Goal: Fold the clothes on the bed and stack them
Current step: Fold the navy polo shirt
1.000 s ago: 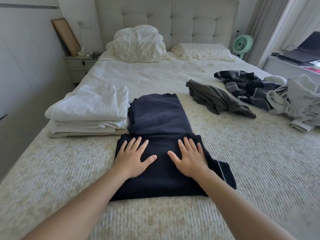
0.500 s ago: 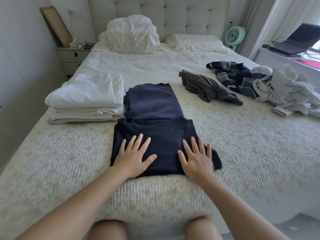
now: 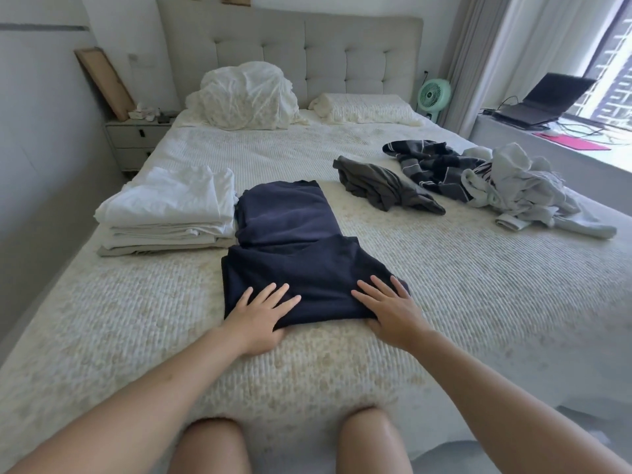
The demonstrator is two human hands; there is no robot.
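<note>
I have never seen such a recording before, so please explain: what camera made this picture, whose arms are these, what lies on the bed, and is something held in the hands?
There is no machine here. A person wears a wide-angle camera on the head, so the one picture looks forward and down along that person's own bare arms, with the knees at the bottom edge.

The left hand and the right hand both lie flat, fingers straight, on a dark navy fabric garment at the near edge of the cream quilted bed. They press it; neither hand grips anything.

Left of the garment stands a stack of folded white cloths. To the right lie clothes not yet folded: a crumpled dark grey garment, a dark striped garment and a pale grey crumpled heap.
</note>
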